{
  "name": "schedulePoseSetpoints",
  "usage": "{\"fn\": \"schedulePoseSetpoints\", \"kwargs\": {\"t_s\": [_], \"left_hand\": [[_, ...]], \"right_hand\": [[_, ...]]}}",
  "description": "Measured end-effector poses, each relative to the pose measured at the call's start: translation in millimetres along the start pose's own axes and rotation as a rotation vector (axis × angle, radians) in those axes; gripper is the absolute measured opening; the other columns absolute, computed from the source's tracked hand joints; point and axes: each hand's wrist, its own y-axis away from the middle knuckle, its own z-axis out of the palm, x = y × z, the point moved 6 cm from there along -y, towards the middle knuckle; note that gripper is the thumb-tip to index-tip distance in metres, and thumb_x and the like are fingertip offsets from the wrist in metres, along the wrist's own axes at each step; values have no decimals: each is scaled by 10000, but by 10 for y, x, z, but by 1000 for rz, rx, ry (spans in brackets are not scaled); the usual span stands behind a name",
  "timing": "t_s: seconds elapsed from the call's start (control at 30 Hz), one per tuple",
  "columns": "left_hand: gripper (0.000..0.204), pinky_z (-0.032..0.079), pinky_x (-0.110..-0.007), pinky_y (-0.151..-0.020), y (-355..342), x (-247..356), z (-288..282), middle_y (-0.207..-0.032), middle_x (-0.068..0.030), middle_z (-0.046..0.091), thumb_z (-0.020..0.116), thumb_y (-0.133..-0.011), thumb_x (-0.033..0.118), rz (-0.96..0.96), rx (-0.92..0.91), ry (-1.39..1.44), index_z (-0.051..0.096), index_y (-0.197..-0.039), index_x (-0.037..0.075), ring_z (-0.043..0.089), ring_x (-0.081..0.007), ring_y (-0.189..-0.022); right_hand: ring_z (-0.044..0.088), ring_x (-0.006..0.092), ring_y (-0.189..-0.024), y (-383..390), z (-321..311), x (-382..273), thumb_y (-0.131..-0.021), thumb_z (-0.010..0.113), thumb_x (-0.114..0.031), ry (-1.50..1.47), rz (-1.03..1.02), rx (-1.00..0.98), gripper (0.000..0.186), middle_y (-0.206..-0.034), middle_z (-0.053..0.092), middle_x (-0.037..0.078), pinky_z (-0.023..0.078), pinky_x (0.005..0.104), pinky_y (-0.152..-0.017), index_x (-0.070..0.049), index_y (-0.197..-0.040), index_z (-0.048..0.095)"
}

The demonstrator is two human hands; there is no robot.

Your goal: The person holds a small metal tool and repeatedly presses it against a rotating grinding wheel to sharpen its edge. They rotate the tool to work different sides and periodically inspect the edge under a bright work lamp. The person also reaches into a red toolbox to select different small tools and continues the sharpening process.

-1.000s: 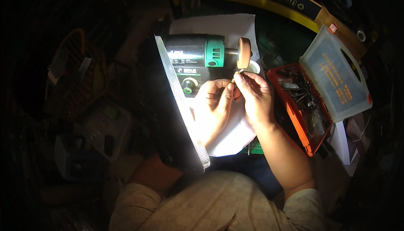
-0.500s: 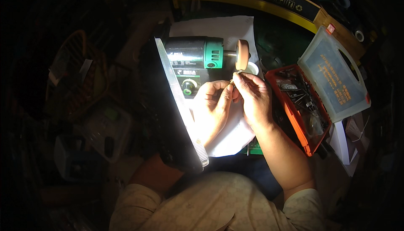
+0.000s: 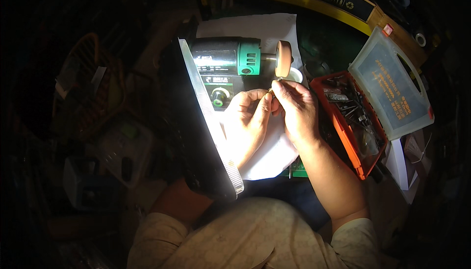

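Barely shifted since before, both my left hand [image 3: 248, 122] and right hand [image 3: 297, 109] pinched together on a small metal piece [image 3: 274, 83] just near the buffing wheel [image 3: 283, 58], where a loose grip could fling it.

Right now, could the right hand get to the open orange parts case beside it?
Probably yes: the right hand is pinching a small piece, but the orange parts case lies open just to its right with nothing between.

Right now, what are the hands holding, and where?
Both hands, left hand and right hand, pinch a tiny metal piece between fingertips, near the buffing wheel. Which end cannot be told.
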Motion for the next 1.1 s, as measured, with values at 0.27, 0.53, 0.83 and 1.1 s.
{"fn": "schedulePoseSetpoints", "kwargs": {"t_s": [0.27,0.53,0.83,1.1], "left_hand": [[106,553,-254,-758,7,-18,-16,-863,-85,702,617,-1019,33,-21,6,-69,669,-1022,-59,651,-118,-779],[98,552,-258,-769,13,-33,-22,-880,-92,699,619,-1020,39,-12,-14,-55,654,-1044,-50,654,-128,-794],[90,557,-234,-766,5,60,7,-925,-95,716,642,-1004,29,41,-4,-38,656,-1049,-48,664,-106,-799],[101,554,-233,-760,2,58,29,-903,-83,719,645,-1003,30,-17,-13,57,667,-1048,-58,659,-95,-795]], "right_hand": [[585,84,-639,6,-14,8,-997,688,-196,17,12,14,215,-731,645,16,463,215,-614,15,-1034,703],[589,84,-643,17,-20,-5,-1000,683,-204,25,-11,-1,217,-735,649,16,462,215,-618,10,-1028,705],[600,89,-655,8,-10,15,-1002,682,-205,-9,-14,10,231,-753,658,19,478,218,-627,13,-1070,709],[589,86,-646,12,-13,2,-1001,681,-200,1,3,22,222,-737,648,16,471,221,-618,18,-1041,703]]}}
